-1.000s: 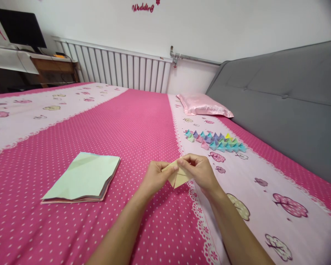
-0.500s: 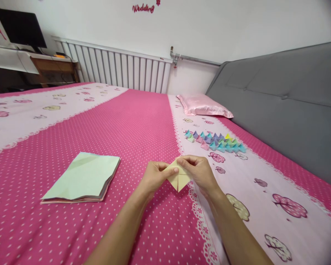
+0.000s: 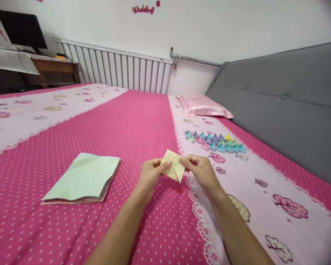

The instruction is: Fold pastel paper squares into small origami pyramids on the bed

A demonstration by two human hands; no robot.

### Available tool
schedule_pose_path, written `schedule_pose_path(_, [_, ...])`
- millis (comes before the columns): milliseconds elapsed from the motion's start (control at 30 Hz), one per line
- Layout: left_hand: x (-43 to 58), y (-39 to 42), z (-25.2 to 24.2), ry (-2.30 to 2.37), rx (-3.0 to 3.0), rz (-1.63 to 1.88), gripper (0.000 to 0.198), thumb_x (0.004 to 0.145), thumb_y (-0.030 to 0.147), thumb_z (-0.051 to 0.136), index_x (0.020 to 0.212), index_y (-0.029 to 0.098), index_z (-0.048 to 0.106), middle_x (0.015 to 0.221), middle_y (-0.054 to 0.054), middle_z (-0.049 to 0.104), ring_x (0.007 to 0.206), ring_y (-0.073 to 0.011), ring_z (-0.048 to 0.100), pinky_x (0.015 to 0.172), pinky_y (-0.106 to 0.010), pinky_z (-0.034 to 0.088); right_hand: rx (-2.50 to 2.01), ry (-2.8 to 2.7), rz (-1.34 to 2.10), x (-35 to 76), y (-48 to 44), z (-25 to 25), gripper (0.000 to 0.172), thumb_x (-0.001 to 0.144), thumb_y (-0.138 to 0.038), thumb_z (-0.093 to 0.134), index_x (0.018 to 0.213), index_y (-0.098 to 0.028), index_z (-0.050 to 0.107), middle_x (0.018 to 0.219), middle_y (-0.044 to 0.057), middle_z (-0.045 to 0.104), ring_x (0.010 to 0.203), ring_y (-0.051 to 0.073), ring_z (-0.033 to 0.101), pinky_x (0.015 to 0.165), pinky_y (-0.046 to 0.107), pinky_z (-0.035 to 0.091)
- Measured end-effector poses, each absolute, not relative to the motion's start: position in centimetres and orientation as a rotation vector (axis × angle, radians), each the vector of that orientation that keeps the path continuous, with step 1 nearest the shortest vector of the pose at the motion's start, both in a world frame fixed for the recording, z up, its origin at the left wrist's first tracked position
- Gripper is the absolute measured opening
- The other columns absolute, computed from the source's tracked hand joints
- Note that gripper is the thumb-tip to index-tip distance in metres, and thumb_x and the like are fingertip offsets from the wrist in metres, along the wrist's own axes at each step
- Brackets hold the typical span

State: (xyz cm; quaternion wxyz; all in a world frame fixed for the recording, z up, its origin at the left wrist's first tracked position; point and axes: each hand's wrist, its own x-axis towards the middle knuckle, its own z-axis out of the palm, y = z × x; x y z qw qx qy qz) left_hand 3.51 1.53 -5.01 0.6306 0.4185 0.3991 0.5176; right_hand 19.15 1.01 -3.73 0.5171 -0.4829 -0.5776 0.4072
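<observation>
- Beyond the right hand (image 3: 200, 168) and somewhat to its right, a cluster of small folded paper pieces (image 3: 213, 146) is resting on the bed cover (image 3: 138, 136) in turquoise, purple, pink, green and yellow. With their raised points, they are looking like the finished share of the folding; they are sitting too close together for a sure count.
- Between the two hands, a pale yellow paper (image 3: 174, 166) is showing straight folded edges and a narrow slit running up from its lowest corner. It is appearing only partway folded, since it is looking fairly flat and lacking the raised points of the pieces beyond.
- To the left of the left hand (image 3: 150, 175), and well apart from it, a stack of paper (image 3: 82, 176) is lying flat, with a pale green sheet on top and other colours peeking out along the edges. It is seeming to be unworked material; the number of sheets is staying hidden.
- The left hand is pinching the yellow paper from its left side, its thumb lying flat across the near face and its fingers curling behind, mostly out of sight.
- The right hand is gripping the opposite edge between thumb and bent fingers, the thumb tip pressing near the upper right corner.
- Neither hand is spreading open; both are touching only the yellow paper, holding it over the bed cover.
</observation>
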Motion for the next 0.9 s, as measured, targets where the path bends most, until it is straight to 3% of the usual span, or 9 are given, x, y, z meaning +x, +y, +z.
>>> schedule_pose_path(200, [3.6, 1.4, -5.0, 0.871, 0.997, 1.114, 0.029, 0.065, 0.034, 0.072, 0.078, 0.008, 0.069, 0.07, -0.01, 0.067, 0.055, -0.0132, 0.058, 0.053, -0.023, 0.042, -1.211, -1.484, 0.97, 19.8, 1.2, -4.2, 0.028, 0.071, -0.039, 0.065, 0.058, -0.014, 0.064, 0.053, -0.001, 0.055, 0.051, 0.01, 0.047, 0.051, 0.023, 0.036])
schedule_pose_path(400, [3.5, 1.6, -5.5, 0.86, 1.007, 1.087, 0.031, 0.065, 0.034, 0.073, 0.079, 0.007, 0.07, 0.073, -0.013, 0.068, 0.057, -0.0141, 0.059, 0.054, -0.024, 0.044, -1.222, -1.476, 1.008, 19.5, 0.9, -3.9, 0.03, 0.07, -0.042, 0.065, 0.059, -0.014, 0.065, 0.052, -0.001, 0.056, 0.05, 0.01, 0.049, 0.05, 0.023, 0.038])
schedule_pose_path(500, [3.5, 1.7, -5.5, 0.84, 0.934, 1.105, 0.031, 0.064, 0.031, 0.073, 0.082, 0.006, 0.069, 0.073, -0.013, 0.069, 0.059, -0.0154, 0.061, 0.057, -0.025, 0.047, -1.139, -1.381, 1.135, 19.1, 0.8, -3.6, 0.029, 0.069, -0.042, 0.067, 0.078, -0.014, 0.066, 0.062, 0.0, 0.061, 0.059, 0.012, 0.055, 0.058, 0.025, 0.043])
schedule_pose_path(600, [3.5, 1.9, -5.4, 0.801, 0.805, 1.143, 0.028, 0.066, 0.027, 0.072, 0.084, 0.006, 0.068, 0.07, -0.011, 0.069, 0.058, -0.016, 0.062, 0.058, -0.026, 0.049, -1.069, -1.331, 1.262, 18.9, 0.6, -3.4, 0.042, 0.064, -0.036, 0.072, 0.098, -0.015, 0.059, 0.07, 0.001, 0.064, 0.067, 0.014, 0.06, 0.066, 0.028, 0.047])
schedule_pose_path(900, [3.3, 1.9, -4.6, 0.789, 0.538, 1.126, 0.014, 0.072, 0.012, 0.062, 0.085, 0.008, 0.065, 0.068, -0.007, 0.068, 0.054, -0.0134, 0.062, 0.053, -0.022, 0.05, -1.009, -1.409, 1.261, 19.0, 0.2, -2.8, 0.054, 0.069, -0.025, 0.068, 0.119, -0.021, 0.047, 0.087, 0.004, 0.068, 0.08, 0.016, 0.063, 0.077, 0.034, 0.047])
